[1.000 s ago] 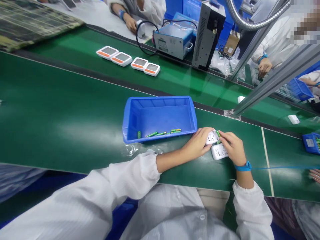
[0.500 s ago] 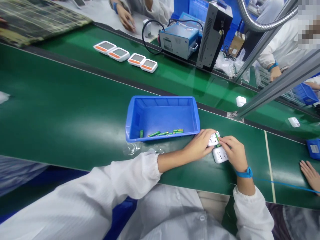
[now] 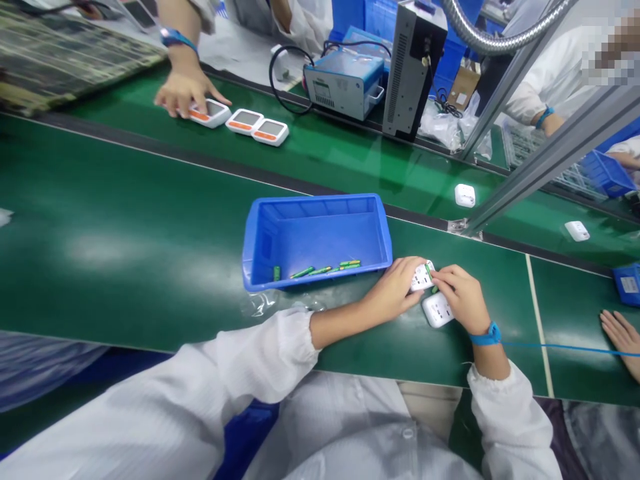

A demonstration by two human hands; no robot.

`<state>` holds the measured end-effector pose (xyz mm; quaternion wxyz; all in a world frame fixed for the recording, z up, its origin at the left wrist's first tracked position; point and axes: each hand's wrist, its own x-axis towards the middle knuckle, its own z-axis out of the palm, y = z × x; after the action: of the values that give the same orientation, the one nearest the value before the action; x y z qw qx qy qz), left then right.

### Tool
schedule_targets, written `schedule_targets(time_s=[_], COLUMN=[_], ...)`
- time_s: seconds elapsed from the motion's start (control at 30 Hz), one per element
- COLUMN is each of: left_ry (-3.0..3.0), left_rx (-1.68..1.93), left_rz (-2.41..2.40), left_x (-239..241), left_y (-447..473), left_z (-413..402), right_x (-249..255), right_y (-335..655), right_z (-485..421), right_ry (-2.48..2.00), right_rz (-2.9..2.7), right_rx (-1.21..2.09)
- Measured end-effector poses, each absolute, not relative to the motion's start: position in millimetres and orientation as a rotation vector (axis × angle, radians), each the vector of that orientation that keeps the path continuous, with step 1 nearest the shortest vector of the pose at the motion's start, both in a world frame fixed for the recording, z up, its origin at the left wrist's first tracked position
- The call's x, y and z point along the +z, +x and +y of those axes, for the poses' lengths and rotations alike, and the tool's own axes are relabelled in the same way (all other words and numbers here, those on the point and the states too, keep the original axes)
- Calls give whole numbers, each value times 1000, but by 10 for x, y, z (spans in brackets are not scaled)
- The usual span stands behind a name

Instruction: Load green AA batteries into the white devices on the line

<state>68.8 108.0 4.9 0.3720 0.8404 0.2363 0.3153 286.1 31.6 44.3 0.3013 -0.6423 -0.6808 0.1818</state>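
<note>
Left hand: the left hand (image 3: 395, 290) is curling around one white device (image 3: 421, 278) and holding it down on the green belt (image 3: 125, 253), close to the belt's near edge.
Right hand: the right hand (image 3: 463, 300) is pinching one green battery (image 3: 429, 270) with nearly closed fingertips at the top of that device; its palm is lying over a second white device (image 3: 437, 310), which is touching the first.
Wrist: one blue strap (image 3: 487, 335) is sitting on the right wrist.
Bin: one blue bin (image 3: 315, 207) is standing just left of the hands, holding about five loose batteries (image 3: 320, 270) along its near wall.
Far belt: three display units (image 3: 245, 121) are showing in a row near the far edge, and two small white pieces (image 3: 465, 195) are lying further right.
Co-worker: one co-worker's hand (image 3: 185, 90) is touching the leftmost unit.
Change: both hands are staying on the same device; the co-worker's hand is newly arriving, and four units were showing before, now three.
</note>
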Motion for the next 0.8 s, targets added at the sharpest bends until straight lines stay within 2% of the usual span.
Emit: schedule_targets(time_s=[0.17, 0.3, 0.6, 0.8], left_ry=[2167, 2176, 2214, 2223], left_rx=[792, 726, 673, 721], left_rz=[582, 606, 624, 623], left_x=[54, 56, 55, 28], left_y=[672, 658, 654, 666], left_z=[1096, 1096, 1094, 1096], right_x=[423, 418, 396, 403], right_y=[2858, 2857, 2756, 2739], right_z=[309, 320, 360, 336], right_ry=[-1713, -1683, -1727, -1744], right_rz=[-1406, -1243, -1443, -1563], right_rx=[630, 605, 456, 489])
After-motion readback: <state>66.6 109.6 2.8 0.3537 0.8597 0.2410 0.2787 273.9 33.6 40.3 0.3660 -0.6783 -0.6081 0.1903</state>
